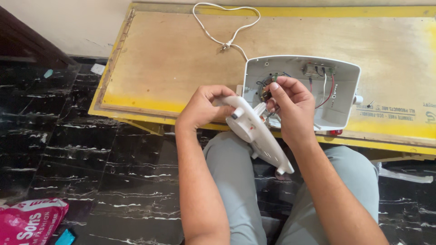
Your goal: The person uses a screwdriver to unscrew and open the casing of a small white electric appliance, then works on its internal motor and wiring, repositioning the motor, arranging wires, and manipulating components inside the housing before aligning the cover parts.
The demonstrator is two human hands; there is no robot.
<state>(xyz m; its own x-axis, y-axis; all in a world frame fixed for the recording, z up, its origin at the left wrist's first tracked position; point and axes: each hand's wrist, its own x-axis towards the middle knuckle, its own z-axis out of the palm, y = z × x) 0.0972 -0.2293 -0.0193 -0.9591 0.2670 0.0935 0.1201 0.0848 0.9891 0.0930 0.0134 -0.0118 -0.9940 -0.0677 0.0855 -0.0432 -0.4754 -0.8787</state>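
Observation:
My left hand (pixel 202 109) grips the upper end of a white plastic cover plate (pixel 259 136), held tilted above my lap. My right hand (pixel 290 102) pinches a small dark part with wires (pixel 268 90) at the plate's top, just in front of the open shell. The open white plastic housing (pixel 343 106) lies on the plywood board (pixel 177 59), its inside facing up, with red, white and black wires and a small terminal block (pixel 317 70) at its far wall. A white power cord (pixel 227 31) loops away from the housing toward the far edge.
The plywood board has yellow edges and rests low over a black marble floor (pixel 68 149). A pink plastic bag (pixel 27 222) lies at the bottom left. A small screw (pixel 370 105) sits on the board right of the housing. My grey-trousered knees are below the board.

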